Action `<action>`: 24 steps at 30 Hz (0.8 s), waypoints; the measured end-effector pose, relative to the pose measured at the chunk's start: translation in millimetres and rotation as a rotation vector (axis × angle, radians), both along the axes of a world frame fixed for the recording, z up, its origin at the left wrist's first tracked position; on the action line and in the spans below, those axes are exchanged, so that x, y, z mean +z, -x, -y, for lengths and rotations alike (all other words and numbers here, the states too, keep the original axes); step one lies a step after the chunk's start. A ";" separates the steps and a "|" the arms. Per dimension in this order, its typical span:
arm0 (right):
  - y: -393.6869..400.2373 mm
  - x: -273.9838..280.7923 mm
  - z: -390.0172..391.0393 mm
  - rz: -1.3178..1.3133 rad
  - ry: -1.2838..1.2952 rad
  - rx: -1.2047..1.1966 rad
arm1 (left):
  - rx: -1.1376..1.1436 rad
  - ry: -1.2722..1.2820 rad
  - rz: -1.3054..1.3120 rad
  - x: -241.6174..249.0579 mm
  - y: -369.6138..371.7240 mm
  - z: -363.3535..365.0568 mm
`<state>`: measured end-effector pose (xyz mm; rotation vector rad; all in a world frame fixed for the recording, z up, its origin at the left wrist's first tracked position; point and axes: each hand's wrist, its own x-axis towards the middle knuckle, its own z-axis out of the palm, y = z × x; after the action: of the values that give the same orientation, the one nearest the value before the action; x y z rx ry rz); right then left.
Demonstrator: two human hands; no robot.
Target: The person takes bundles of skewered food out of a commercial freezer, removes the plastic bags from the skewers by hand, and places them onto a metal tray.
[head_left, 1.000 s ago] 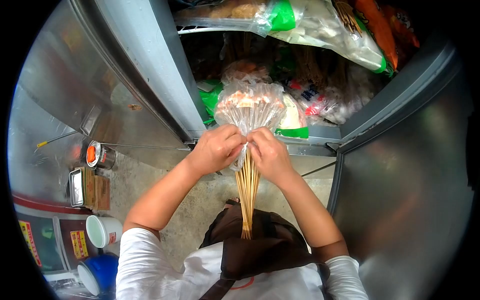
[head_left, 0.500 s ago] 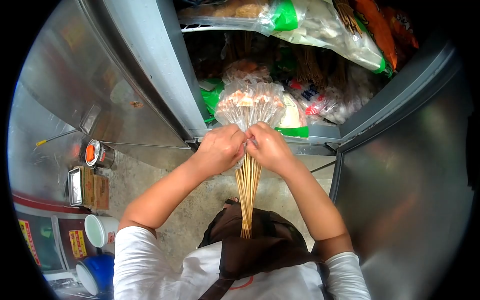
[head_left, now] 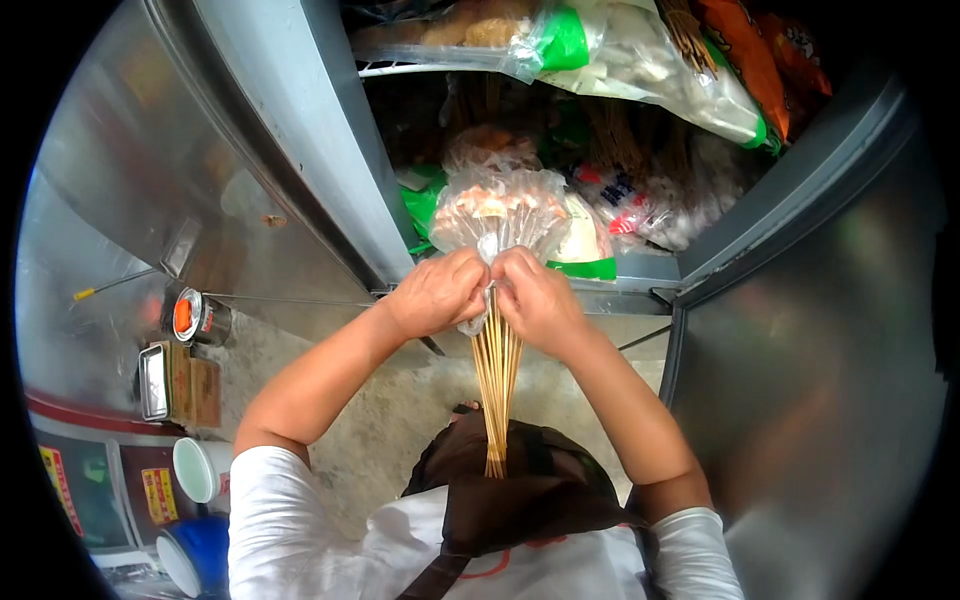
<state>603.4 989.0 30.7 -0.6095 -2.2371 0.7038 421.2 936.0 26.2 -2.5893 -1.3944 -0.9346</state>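
Note:
A clear plastic bag (head_left: pixel 545 215) covers the food ends of a bundle of skewers, pale and pinkish pieces showing through it. The bare bamboo sticks (head_left: pixel 496 365) run down from the bag's mouth toward my apron. My left hand (head_left: pixel 440 290) is closed on the gathered bag neck from the left, with a bit of plastic sticking out below it. My right hand (head_left: pixel 538 298) pinches the same neck from the right, its fingers nearly touching the left ones. The fingertips of both hands are partly hidden in the plastic.
An open fridge compartment (head_left: pixel 640 268) in front holds several bagged foods. On its upper shelf lies a large green-ended bag (head_left: pixel 650 60). Metal doors stand open left and right (head_left: pixel 800 350). A tin (head_left: pixel 200 318), cardboard box (head_left: pixel 205 390) and white bucket (head_left: pixel 200 468) are at left.
Both hands stay on the bag neck, with only slight finger movement. The view has shifted a little; the bag and sticks are held in nearly the same place.

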 end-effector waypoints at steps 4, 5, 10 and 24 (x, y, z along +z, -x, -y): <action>-1.7 3.4 -0.6 -0.010 -0.009 0.054 | -0.062 -0.051 0.000 1.5 0.8 -4.4; -1.6 4.2 -1.5 -0.007 -0.006 0.055 | -0.093 -0.059 0.011 1.5 1.0 -5.2; 6.5 9.0 -10.1 0.112 0.135 0.077 | -0.087 -0.058 -0.022 2.2 0.1 -7.1; -3.6 -7.3 -22.2 0.012 0.374 0.002 | -0.023 0.165 0.233 -8.4 1.6 4.0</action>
<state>607.0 1011.2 23.5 -0.7919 -2.1303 1.1350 419.6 932.0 17.8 -2.6894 -1.5612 -1.2084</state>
